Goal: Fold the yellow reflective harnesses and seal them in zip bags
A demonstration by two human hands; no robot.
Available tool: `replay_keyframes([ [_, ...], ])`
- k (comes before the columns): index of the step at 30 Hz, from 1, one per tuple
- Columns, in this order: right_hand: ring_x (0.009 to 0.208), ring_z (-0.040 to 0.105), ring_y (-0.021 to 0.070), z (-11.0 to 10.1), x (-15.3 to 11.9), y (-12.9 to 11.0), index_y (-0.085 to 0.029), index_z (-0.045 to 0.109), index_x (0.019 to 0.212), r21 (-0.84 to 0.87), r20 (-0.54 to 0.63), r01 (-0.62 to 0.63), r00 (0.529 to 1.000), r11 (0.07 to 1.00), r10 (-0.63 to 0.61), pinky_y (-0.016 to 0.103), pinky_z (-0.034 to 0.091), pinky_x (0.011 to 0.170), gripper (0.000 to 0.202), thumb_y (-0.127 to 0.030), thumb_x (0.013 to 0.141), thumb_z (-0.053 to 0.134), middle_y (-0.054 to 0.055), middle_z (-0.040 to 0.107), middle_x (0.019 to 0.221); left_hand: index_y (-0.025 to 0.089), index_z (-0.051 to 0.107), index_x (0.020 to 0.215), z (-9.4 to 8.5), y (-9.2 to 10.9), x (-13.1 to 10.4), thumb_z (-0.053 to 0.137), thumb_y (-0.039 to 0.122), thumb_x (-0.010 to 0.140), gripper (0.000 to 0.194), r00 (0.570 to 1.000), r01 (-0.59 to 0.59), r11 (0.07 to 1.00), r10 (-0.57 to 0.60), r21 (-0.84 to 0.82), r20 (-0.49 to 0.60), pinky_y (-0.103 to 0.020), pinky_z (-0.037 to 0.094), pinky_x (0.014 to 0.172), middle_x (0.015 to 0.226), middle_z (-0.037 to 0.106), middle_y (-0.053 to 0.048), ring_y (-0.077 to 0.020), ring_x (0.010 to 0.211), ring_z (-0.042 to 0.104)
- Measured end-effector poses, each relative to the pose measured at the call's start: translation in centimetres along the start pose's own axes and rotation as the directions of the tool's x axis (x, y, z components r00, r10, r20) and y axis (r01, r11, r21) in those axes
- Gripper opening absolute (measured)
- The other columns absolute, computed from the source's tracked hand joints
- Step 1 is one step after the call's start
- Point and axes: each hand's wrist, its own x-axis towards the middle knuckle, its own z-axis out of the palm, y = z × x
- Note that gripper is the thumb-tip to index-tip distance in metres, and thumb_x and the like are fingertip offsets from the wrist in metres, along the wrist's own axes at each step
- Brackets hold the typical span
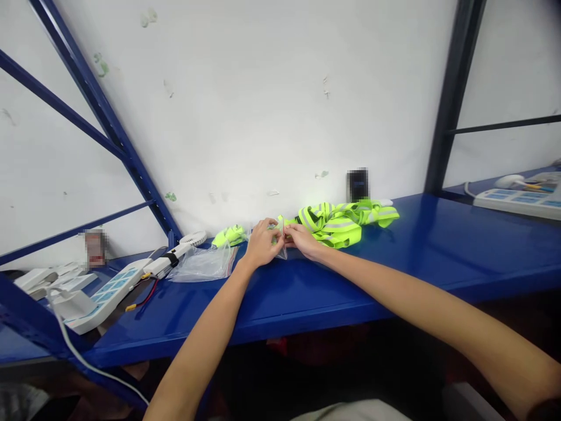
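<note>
my left hand (pixel 264 244) and right hand (pixel 303 241) have fingertips clamped on the small bag (pixel 284 255), which is between them; i should pinch near its edge and keep it even, so the thin plastic does not crumple. the bright straps (pixel 342 227) crowd close by my right fingers, while clear bags (pixel 202 264) and a fan (pixel 193 238) lie left of my left fingers.

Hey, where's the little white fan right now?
In the head view, the white fan lies left of both hands, at the back of the blue shelf, just behind the clear bags.
</note>
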Motion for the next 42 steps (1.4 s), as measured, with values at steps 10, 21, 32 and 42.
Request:
replay_keyframes([
  [10,0.072,0.063,0.0143,0.1,-0.3,-0.3,-0.015,0.06,0.065,-0.034,0.158,0.022,0.987,0.999,-0.016,0.029,0.053,0.079,0.017,-0.027,0.072,0.07,0.002,0.065,0.07,0.018,0.066,0.075,-0.5,0.4,-1.3,0.049,0.02,0.086,0.021,0.996,0.043,0.998,-0.047,-0.052,-0.072,-0.04,0.043,0.098,0.117,0.058,-0.009,-0.0232,0.111,0.055],
  [21,0.075,0.057,0.0134,0.5,-1.0,-1.0,-0.019,0.051,0.067,-0.116,0.19,0.165,0.972,0.98,-0.141,0.027,0.05,0.082,0.012,-0.02,0.078,0.057,-0.003,0.054,0.071,0.019,0.064,0.077,-2.0,0.2,-1.0,0.042,0.04,0.097,0.036,1.0,0.002,1.0,-0.002,-0.011,-0.018,-0.041,0.041,0.101,0.12,0.06,-0.011,-0.0241,0.113,0.054],
  [32,0.079,0.059,0.0163,0.0,-0.2,-0.1,-0.021,0.052,0.071,-0.188,0.132,0.202,0.975,0.961,-0.179,0.028,0.052,0.082,0.019,-0.023,0.089,0.047,0.001,0.057,0.075,0.018,0.063,0.072,-0.1,-0.2,-0.7,0.046,0.032,0.091,0.029,0.979,0.164,0.864,-0.201,-0.476,-0.026,-0.037,0.044,0.103,0.121,0.067,-0.009,-0.022,0.113,0.061],
  [42,0.066,0.065,0.014,-0.3,-0.7,-1.2,-0.025,0.046,0.102,-0.427,0.122,0.326,0.945,0.843,-0.304,0.027,0.054,0.066,0.019,-0.019,0.084,0.046,-0.001,0.064,0.089,0.019,0.059,0.101,-0.2,-1.6,-0.8,0.026,0.036,0.097,0.037,0.807,0.328,0.781,-0.525,-0.531,-0.272,-0.033,0.045,0.1,0.117,0.068,-0.008,-0.02,0.114,0.061],
])
